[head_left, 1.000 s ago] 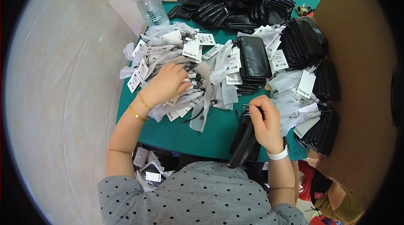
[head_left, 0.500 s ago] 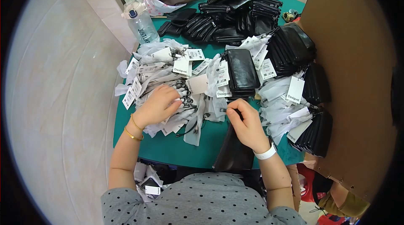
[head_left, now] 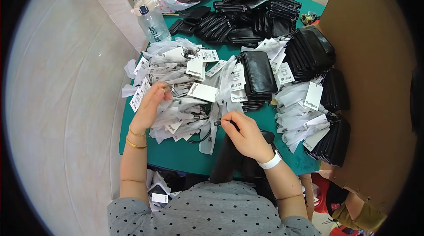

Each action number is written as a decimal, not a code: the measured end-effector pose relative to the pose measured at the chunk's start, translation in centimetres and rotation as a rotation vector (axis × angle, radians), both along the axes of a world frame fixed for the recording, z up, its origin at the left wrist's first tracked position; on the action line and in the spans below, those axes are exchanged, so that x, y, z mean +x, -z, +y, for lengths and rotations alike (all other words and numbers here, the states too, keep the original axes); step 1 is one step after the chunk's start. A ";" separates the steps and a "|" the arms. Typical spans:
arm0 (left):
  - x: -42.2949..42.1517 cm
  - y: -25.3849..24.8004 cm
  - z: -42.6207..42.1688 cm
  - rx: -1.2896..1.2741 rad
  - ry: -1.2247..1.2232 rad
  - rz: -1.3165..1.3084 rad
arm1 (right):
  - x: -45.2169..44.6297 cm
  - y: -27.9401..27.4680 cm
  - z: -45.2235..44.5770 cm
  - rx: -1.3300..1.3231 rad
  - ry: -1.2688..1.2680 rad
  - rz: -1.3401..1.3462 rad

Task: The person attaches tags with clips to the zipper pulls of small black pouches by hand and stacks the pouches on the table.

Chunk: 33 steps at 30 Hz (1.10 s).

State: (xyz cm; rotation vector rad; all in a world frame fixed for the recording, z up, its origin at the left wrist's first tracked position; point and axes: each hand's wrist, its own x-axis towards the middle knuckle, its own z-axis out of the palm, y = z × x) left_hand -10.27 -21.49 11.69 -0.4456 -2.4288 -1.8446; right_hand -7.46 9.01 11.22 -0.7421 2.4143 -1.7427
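Observation:
My left hand [head_left: 152,103] is at the left of the pile of white tags and translucent strips [head_left: 176,110], its fingertips pinched around the end of a strap with a small metal clasp. A white tag [head_left: 203,91] lies on that pile just right of these fingers. My right hand [head_left: 243,134] pinches the zip end of a black pouch [head_left: 227,158], which hangs down over the table's front edge. A dark tip with a bit of metal sticks out left of my right thumb.
Tagged black pouches [head_left: 259,72] are stacked at the centre, with more stacks [head_left: 309,52] at the right by a cardboard wall [head_left: 371,81]. Untagged black pouches [head_left: 243,19] are heaped at the back. A clear bottle [head_left: 152,22] stands back left. Part of another person [head_left: 357,209] shows lower right.
My left hand has turned upward and closed its fingertips on a strap end. My right hand has moved left and slightly down with the black pouch, closer to the pile of tags.

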 end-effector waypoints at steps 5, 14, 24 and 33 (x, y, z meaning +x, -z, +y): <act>-0.3 -3.6 1.4 0.073 -0.112 0.143 | 0.2 -0.9 0.5 -0.024 -0.025 -0.060; 3.4 -5.2 9.0 -0.215 0.195 0.309 | 0.0 -4.2 1.0 -0.284 -0.108 0.212; 4.6 -2.3 12.8 -0.323 0.365 0.270 | 2.0 -3.9 5.0 -0.287 -0.175 -0.239; 5.2 -1.6 14.3 -0.284 0.351 0.197 | 3.6 -2.9 6.1 -0.132 -0.065 0.038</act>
